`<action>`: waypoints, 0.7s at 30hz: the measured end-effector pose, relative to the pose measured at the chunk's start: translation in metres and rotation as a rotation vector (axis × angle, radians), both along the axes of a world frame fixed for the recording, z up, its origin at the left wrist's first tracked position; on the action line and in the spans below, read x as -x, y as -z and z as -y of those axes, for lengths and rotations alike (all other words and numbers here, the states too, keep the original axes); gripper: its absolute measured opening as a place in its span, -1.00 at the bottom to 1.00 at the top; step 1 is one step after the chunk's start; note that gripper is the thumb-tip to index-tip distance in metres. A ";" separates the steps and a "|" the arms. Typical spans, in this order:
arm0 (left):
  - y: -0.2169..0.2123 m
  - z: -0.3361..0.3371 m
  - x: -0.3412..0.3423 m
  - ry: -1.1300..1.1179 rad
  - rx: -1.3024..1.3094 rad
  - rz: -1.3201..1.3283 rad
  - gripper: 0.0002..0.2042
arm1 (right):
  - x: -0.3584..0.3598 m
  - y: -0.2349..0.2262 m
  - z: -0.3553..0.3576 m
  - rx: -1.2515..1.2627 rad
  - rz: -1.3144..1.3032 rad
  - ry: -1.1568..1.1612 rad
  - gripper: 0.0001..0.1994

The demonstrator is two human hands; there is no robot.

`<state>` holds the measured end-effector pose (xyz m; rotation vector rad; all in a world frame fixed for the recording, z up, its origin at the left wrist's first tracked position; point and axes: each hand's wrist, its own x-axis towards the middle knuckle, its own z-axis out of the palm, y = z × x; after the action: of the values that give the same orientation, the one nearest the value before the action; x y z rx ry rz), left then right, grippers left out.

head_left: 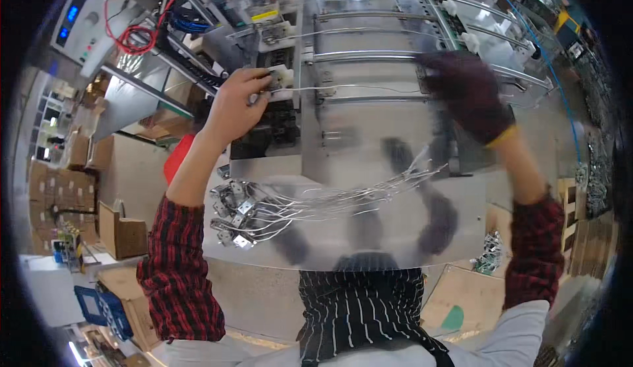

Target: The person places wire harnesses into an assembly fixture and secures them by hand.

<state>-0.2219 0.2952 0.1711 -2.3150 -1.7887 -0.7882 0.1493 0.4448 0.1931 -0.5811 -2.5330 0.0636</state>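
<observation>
wire (369,86): right of white block (284,77), long axis left-right | left hand (245,100): nearer, at block's left side, fingers curled, hold unclear | gloved right hand (471,97): well right of block, blurred; opening, hold can't tell

One bare left hand (239,103) and one gloved right hand (471,97) show, with two plaid sleeves (181,268) and one striped apron (359,308). On one metal bench (330,238) lie one bundle of pale wires (330,202), its strands too tangled to count, and one heap of metal end pieces (234,212), too jumbled to number; two single wires (369,87) stretch apart from them. Elsewhere are one control box (99,24) with three blue displays (72,14), one yellow label (265,16), and one long blue hose (550,64) at the right.
</observation>
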 end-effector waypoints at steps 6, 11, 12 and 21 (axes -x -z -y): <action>0.009 0.008 0.010 0.041 -0.010 0.017 -0.74 | 0.129 0.054 0.029 0.021 0.152 -0.082 -0.66; 0.018 -0.008 0.017 0.139 -0.101 -0.085 -0.74 | 0.128 0.060 0.008 0.157 0.104 -0.151 -0.71; 0.015 -0.017 0.008 0.184 -0.118 -0.044 -0.74 | 0.120 0.075 -0.011 0.013 0.036 -0.219 -0.75; 0.029 0.164 0.053 -0.277 0.231 0.293 -0.89 | 0.082 0.050 0.127 0.062 0.074 -0.253 -0.66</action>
<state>-0.2753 0.1315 0.1419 -2.0912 -2.3771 -0.9571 0.0670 0.3174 0.1427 -0.2877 -2.6723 0.2164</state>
